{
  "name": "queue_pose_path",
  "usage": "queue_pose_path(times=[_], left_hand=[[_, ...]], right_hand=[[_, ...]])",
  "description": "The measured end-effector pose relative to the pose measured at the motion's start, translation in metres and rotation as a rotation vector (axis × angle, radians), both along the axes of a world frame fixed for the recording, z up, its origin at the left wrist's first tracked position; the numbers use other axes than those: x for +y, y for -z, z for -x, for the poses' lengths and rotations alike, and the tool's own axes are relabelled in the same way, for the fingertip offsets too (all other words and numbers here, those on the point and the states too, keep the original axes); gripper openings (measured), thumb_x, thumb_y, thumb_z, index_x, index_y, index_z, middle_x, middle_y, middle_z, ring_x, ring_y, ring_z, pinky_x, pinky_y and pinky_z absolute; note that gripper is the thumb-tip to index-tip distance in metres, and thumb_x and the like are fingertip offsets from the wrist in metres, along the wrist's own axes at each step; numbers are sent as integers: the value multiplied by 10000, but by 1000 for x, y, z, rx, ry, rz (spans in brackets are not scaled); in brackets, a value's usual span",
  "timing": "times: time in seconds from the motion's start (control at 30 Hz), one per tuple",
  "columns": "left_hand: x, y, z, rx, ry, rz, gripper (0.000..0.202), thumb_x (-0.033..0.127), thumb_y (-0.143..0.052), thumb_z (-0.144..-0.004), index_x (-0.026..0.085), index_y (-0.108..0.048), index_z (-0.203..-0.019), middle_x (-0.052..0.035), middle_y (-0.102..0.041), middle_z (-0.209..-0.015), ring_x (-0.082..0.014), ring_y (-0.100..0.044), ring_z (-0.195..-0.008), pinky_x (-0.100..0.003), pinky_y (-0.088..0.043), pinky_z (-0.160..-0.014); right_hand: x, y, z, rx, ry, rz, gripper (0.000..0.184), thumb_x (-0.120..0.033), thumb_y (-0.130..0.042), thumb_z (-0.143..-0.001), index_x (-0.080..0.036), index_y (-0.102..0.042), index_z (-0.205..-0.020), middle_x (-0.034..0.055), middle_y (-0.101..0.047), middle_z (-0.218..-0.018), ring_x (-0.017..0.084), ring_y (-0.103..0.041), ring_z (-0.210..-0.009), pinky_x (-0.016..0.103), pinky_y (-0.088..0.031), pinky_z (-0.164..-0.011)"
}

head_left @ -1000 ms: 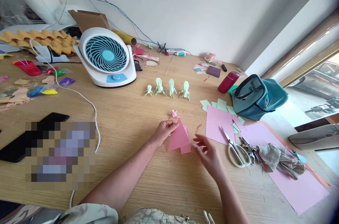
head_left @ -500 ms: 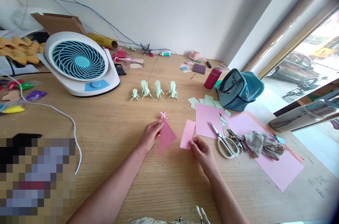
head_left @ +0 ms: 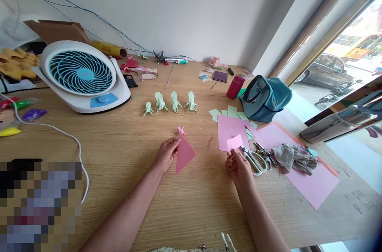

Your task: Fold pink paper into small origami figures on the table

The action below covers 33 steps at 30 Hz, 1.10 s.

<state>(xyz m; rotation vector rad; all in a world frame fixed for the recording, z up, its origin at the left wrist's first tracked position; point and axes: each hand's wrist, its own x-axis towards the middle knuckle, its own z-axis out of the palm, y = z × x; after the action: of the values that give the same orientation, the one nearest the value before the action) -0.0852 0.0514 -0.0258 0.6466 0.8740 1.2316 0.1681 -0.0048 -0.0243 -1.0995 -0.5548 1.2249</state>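
My left hand (head_left: 165, 154) pinches the edge of a pink paper folded into a triangle (head_left: 185, 153), held just above the wooden table (head_left: 185, 208). My right hand (head_left: 240, 168) grips a small pink paper piece (head_left: 234, 142) over a pink sheet (head_left: 228, 132), right beside white-handled scissors (head_left: 253, 160). A tiny pink folded figure (head_left: 181, 130) lies just beyond the triangle. Several pale green folded paper figures (head_left: 170, 103) stand in a row farther back.
A white and blue desk fan (head_left: 82, 77) stands at the back left, its white cable (head_left: 59, 134) trailing toward me. A teal bag (head_left: 264, 99), a red bottle (head_left: 234, 86), green paper scraps (head_left: 231, 113), a grey cloth (head_left: 294, 158) and a large pink sheet (head_left: 313, 182) lie on the right.
My right hand pulled a small pink piece away from the triangle and carried it right, onto the pink sheet by the scissors. The view swung to the right.
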Motion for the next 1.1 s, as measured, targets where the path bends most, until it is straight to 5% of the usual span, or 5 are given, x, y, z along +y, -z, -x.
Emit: queue_pose_path(times=[0.17,0.47,0.7,0.83,1.1], left_hand=[[-2,0,-1,32,22,-18,349,404,-865,-594,142,-647,-672,44,-546,-600,-51,-423,-527,-169,-317,-505],[-5,5,-4,87,21,-58,349,429,-833,-649,146,-629,-658,54,-494,-587,-48,-385,-529,-174,-284,-506],[-19,-2,-21,59,35,-64,377,460,-823,-651,148,-612,-675,51,-485,-562,-51,-387,-508,-178,-274,-494],[-22,-4,-26,60,57,-75,383,458,-830,-639,141,-617,-677,48,-472,-539,-56,-381,-498,-188,-257,-483],[-16,-7,-18,94,-50,-91,386,448,-823,-643,158,-572,-685,80,-419,-513,-42,-318,-466,-194,-212,-472]], right_hand=[[-4,0,2,-41,-45,2,338,-469,-751,-767,-232,-692,-1000,25,-716,-898,84,-542,-582,205,-468,-507],[-19,-4,47,-390,-409,-72,323,-451,-723,-800,-196,-701,-998,32,-689,-823,131,-541,-644,243,-431,-593],[-26,1,61,-695,-500,-160,204,-368,-713,-799,-183,-636,-838,-23,-532,-660,127,-438,-582,238,-311,-528],[-24,5,63,-800,-496,-188,291,-372,-612,-860,-187,-531,-651,-11,-486,-646,134,-400,-590,252,-281,-535],[-27,0,60,-871,-576,-187,315,-363,-566,-883,-199,-457,-637,-22,-433,-635,133,-375,-587,251,-264,-539]])
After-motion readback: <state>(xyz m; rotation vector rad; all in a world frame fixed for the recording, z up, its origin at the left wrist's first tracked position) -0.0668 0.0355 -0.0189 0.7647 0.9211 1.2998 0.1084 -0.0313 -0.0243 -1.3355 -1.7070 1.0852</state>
